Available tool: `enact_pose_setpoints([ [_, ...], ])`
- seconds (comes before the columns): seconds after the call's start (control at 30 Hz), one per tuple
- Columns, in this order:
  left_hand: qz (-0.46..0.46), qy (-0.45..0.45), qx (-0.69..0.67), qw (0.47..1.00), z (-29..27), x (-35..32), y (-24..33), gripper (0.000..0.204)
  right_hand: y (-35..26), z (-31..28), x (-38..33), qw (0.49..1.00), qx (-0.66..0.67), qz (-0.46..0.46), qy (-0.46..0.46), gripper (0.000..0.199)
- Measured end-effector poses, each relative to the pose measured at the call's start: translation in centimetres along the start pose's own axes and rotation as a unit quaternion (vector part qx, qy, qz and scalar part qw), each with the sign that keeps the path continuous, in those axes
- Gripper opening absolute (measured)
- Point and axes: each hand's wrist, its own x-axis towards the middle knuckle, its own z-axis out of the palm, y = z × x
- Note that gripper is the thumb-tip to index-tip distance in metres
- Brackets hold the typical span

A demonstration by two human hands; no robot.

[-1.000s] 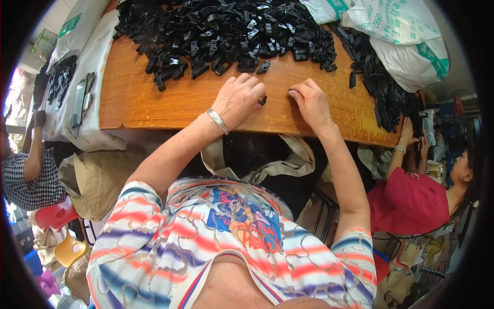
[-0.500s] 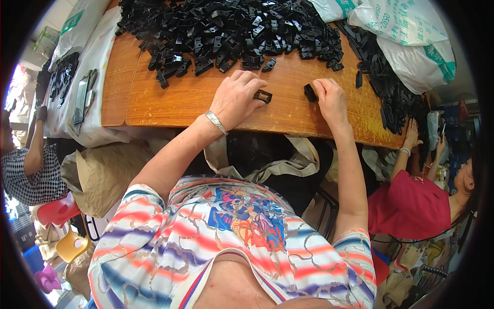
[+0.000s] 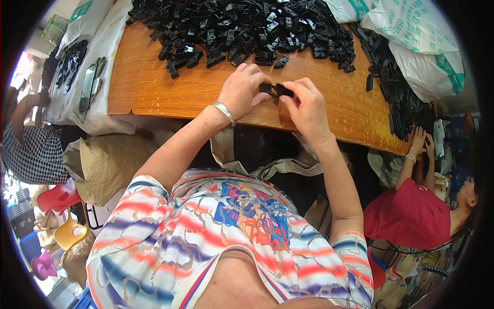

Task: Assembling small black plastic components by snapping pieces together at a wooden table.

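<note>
Above the near part of the wooden table, my left hand (image 3: pixel 243 91) pinches a small black plastic frame piece (image 3: pixel 267 88). My right hand (image 3: pixel 309 109) grips a second black plastic piece (image 3: pixel 284 91) between thumb and fingers. The two pieces meet end to end between my fingertips; whether they interlock I cannot tell. Beyond my hands lies a big heap of black plastic parts (image 3: pixel 231 32), with one loose part (image 3: pixel 281 62) at its near edge. A silver bracelet (image 3: pixel 224 112) circles my left wrist.
Long black strips (image 3: pixel 393 98) are piled along the table's (image 3: pixel 170 98) right side beside white sacks (image 3: pixel 411 26). A phone (image 3: pixel 88 86) lies on a covered surface at left. A brown paper bag (image 3: pixel 110 165) stands below. Co-workers sit at both sides, one in a red shirt (image 3: pixel 409 213).
My right hand has moved left, bringing its black piece against the one in my left hand. The whole view has shifted slightly. The right co-worker's hands have moved.
</note>
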Motion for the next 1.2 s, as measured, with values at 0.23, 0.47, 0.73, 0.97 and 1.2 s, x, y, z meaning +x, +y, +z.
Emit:
enact_pose_setpoints([
  [0.23,-0.012,-0.005,-0.001,1.0,0.1,0.0,-0.1,0.029,0.0,1.3,1.2,0.998,-0.05,-0.048,-0.012,0.025],
  [0.47,-0.019,-0.011,-0.013,1.0,-0.1,0.1,-0.1,0.026,-0.7,1.4,0.4,0.991,-0.115,-0.045,-0.043,0.02],
  [0.73,-0.024,-0.019,-0.012,0.999,-0.1,0.3,0.0,0.026,0.7,1.3,0.3,0.998,-0.032,-0.05,-0.027,0.026],
  [0.97,-0.034,-0.024,-0.013,0.999,-0.1,0.3,0.0,0.026,-0.3,1.1,0.6,0.997,-0.065,-0.035,-0.031,0.023],
  [1.2,-0.034,-0.014,-0.013,0.999,0.0,0.2,-0.1,0.025,-0.1,2.0,0.3,0.989,-0.128,-0.072,-0.021,0.023],
])
